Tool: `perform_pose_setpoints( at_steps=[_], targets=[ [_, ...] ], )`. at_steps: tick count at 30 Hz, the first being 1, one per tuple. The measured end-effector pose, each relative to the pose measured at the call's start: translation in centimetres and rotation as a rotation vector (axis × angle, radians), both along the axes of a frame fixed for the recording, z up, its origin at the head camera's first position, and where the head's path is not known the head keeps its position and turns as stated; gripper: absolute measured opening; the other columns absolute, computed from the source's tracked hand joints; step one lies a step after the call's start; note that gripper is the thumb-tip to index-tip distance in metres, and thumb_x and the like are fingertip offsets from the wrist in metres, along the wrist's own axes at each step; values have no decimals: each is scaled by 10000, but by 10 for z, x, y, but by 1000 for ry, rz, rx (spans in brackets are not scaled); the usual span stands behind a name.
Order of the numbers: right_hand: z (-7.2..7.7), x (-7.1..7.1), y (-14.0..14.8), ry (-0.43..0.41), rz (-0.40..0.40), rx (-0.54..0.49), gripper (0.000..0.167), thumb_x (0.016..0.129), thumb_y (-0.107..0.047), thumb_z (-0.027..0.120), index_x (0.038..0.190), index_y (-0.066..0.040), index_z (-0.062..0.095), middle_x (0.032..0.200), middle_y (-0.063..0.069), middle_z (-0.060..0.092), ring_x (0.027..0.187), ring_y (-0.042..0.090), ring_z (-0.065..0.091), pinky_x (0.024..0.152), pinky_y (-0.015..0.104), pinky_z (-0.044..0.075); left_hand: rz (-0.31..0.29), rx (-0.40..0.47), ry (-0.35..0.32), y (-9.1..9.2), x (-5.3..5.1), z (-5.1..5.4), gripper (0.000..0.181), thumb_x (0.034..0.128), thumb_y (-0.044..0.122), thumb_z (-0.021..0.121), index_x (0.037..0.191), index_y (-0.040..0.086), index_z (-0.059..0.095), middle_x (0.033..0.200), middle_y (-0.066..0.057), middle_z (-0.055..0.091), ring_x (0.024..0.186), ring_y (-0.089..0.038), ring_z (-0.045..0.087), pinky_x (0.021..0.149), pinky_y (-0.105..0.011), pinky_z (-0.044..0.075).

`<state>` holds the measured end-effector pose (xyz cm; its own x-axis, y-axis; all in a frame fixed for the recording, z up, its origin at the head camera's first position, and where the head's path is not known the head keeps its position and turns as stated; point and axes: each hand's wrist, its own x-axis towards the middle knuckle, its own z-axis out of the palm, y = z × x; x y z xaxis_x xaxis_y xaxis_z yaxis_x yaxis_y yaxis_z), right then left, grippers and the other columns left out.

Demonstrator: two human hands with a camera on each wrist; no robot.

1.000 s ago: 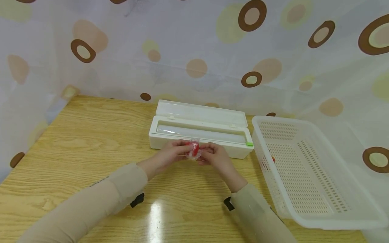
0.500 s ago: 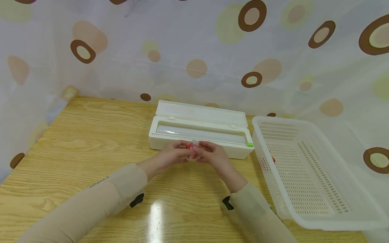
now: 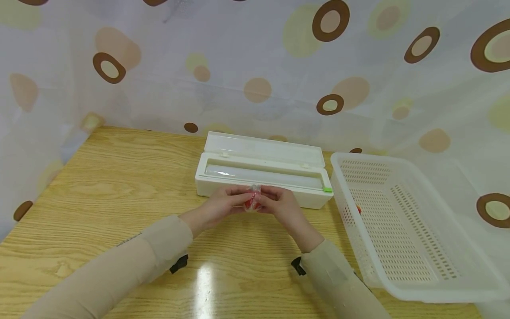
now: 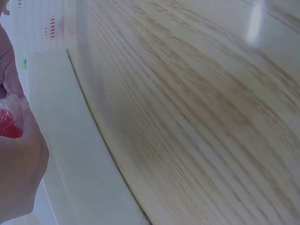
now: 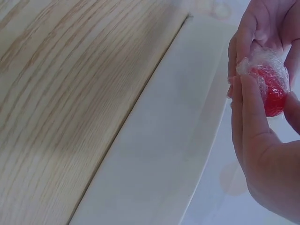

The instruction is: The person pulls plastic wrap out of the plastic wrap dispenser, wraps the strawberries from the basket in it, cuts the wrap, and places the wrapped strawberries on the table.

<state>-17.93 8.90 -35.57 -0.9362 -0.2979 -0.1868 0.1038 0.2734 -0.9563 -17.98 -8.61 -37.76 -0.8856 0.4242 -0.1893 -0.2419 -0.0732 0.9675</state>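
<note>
A small red rounded thing wrapped in crinkled clear film (image 3: pixel 251 204) is between both hands, just in front of the white box. My left hand (image 3: pixel 219 206) grips it from the left; my right hand (image 3: pixel 283 207) holds its right side, thumb laid over the front. In the right wrist view, the bunched film (image 5: pixel 262 61) covers most of the red thing, and fingers from both sides surround it. The left wrist view shows only part of it, above the left hand (image 4: pixel 21 161). What kind of thing is inside the film, I cannot tell.
A long white wrap dispenser box (image 3: pixel 207 187) holds a roll of clear film (image 3: pixel 263 176); its lid (image 3: pixel 264 148) is tilted back. Right of it stands a white perforated basket (image 3: pixel 376 252) with something small and red (image 3: pixel 358 209) at its left wall. A patterned curtain (image 3: pixel 223 88) hangs behind.
The wrapped red thing has turned between the fingers. My right fingers have shifted from its right edge to over its front; the arms have hardly moved.
</note>
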Motion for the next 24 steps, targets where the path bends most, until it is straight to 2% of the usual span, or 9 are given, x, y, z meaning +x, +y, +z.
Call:
perform_pose_setpoints(
  at_steps=[5,11,14,17,21,24],
  targets=[
    [2,0,-4,28,-1,34,343,941,-42,516,1262,81,524,1219,263,585,936,179,664,802,308,552,26,-3,22,-1,1,-1,368,976,85,452,1299,-90,470,1329,-214,512,978,-32,577,907,-243,487],
    [3,-1,-11,61,-8,52,290,930,-16,523,1190,105,572,1153,271,617,899,178,671,786,311,557,68,-39,31,-4,2,1,364,970,82,469,1291,-88,482,1330,-225,510,1054,-102,575,974,-306,465],
    [3,-2,-15,59,-12,47,295,930,-32,534,1193,95,573,1155,262,620,884,165,671,786,315,557,102,-41,3,-7,2,3,416,965,106,488,1338,-68,434,1333,-227,508,1048,-117,583,996,-332,450],
    [4,-3,-17,33,-20,28,379,935,-99,551,1282,50,512,1221,245,592,904,207,676,793,339,557,129,-52,-32,-11,1,7,487,956,155,511,1383,-35,376,1336,-221,506,1070,-164,592,1014,-356,436],
    [7,-2,-17,34,-16,29,543,948,-227,546,1410,-15,356,1366,218,482,965,333,663,785,366,559,176,-38,-49,-21,-2,15,459,949,156,505,1340,-60,402,1235,-154,554,996,-123,601,937,-261,480],
    [9,-3,-13,58,-7,72,540,964,-275,513,1409,-16,350,1387,201,457,1013,366,638,780,365,560,215,10,-40,-37,-5,22,384,953,115,480,1277,-85,428,1094,-47,555,876,-32,568,814,-156,489]
  ],
)
